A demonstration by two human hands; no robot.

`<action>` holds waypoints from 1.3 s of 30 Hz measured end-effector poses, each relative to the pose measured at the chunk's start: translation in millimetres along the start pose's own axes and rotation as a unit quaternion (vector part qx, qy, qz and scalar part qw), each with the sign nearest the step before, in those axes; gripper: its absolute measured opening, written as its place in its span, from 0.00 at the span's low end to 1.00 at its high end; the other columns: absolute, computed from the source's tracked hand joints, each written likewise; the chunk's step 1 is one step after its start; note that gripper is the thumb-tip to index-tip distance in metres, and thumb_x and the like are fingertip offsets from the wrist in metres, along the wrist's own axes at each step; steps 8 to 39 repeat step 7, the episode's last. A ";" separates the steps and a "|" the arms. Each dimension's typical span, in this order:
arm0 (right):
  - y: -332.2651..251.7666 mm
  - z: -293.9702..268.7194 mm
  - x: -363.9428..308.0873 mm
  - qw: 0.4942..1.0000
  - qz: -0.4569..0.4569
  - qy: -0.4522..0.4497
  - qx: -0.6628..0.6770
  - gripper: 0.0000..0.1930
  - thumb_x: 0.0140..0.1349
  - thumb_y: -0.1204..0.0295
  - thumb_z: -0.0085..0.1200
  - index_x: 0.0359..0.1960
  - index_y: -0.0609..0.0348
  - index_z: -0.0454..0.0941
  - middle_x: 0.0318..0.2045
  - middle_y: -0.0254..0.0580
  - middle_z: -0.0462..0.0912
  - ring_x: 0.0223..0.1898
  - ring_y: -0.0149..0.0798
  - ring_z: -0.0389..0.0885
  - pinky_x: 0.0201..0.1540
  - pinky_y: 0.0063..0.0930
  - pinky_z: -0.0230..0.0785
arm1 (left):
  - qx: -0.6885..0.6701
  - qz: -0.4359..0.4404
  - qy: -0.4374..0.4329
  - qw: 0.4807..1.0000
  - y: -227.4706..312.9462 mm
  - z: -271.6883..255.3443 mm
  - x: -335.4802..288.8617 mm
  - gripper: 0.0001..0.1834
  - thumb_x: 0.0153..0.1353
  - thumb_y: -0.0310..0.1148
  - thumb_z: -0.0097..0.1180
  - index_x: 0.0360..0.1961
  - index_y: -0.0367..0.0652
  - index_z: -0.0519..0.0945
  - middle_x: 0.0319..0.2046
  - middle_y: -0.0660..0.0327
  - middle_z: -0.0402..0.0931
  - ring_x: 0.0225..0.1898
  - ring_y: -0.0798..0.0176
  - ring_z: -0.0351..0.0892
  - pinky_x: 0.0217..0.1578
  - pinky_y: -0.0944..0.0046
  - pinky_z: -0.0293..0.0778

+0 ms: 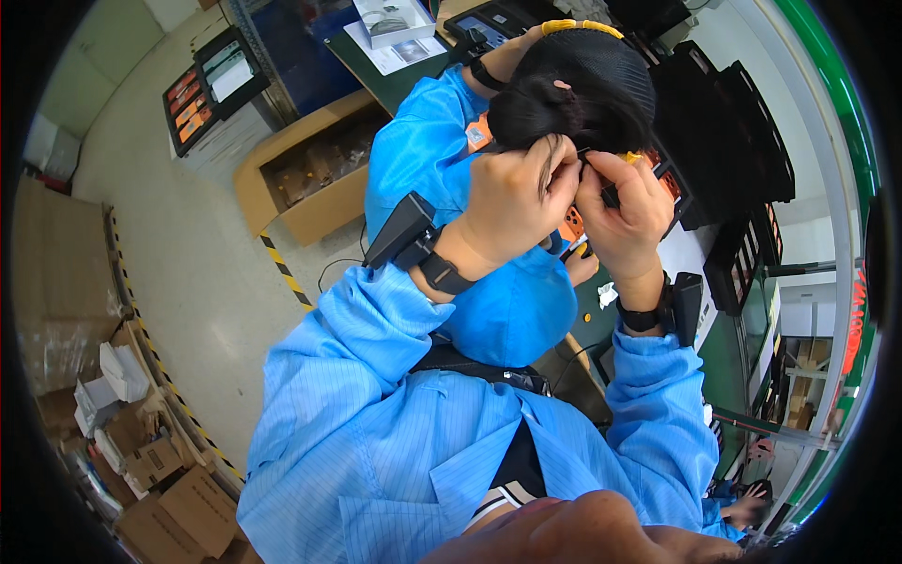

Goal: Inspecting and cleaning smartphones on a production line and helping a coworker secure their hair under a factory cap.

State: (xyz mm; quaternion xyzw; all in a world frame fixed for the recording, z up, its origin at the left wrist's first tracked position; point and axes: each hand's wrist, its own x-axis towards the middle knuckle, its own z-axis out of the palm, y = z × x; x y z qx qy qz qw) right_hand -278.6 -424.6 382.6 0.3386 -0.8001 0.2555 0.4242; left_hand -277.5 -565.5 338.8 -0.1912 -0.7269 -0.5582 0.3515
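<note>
My left hand (526, 193) is closed in a pinch, with a thin lock of dark hair (546, 174) running down across its fingers. Close beside it, my right hand (625, 207) also has thumb and forefinger pressed together; a thin dark line shows near their tips, too small to name. Both hands are raised at the back of a co-worker's dark-haired head (573, 89). Below my hands shows the blue garment (512, 305) of that person. Black devices are strapped to my left wrist (413, 240) and my right wrist (672, 305).
An open cardboard box (315, 216) stands on the floor to the left. A green worktable (594, 324) lies beyond my hands, with black trays (728, 141) at right. Another hand (583, 268) with a yellow fingertip shows below mine. Cartons (193, 512) are piled at lower left.
</note>
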 end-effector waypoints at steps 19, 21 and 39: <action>-0.1 -1.4 0.8 0.999 -0.029 -0.017 -0.026 0.14 0.43 0.84 0.63 0.34 0.59 0.83 0.19 0.37 0.75 0.18 0.34 0.73 0.20 0.26 0.64 | -0.181 -0.221 -0.051 0.957 -0.5 -4.8 -13.3 0.07 0.65 0.31 0.60 0.38 0.38 0.84 0.26 0.58 0.85 0.23 0.59 0.84 0.25 0.68 0.74; -0.1 -1.4 0.8 0.999 -0.029 -0.017 -0.026 0.14 0.43 0.84 0.63 0.34 0.59 0.83 0.19 0.37 0.75 0.18 0.34 0.73 0.20 0.26 0.64 | -0.181 -0.221 -0.051 0.957 -0.5 -4.8 -13.3 0.07 0.65 0.31 0.60 0.38 0.38 0.84 0.26 0.58 0.85 0.23 0.59 0.84 0.25 0.68 0.74; -0.1 -1.4 0.8 0.999 -0.029 -0.017 -0.026 0.14 0.43 0.84 0.63 0.34 0.59 0.83 0.19 0.37 0.75 0.18 0.34 0.73 0.20 0.26 0.64 | -0.181 -0.221 -0.051 0.957 -0.5 -4.8 -13.3 0.07 0.65 0.31 0.60 0.38 0.38 0.84 0.26 0.58 0.85 0.23 0.59 0.84 0.25 0.68 0.74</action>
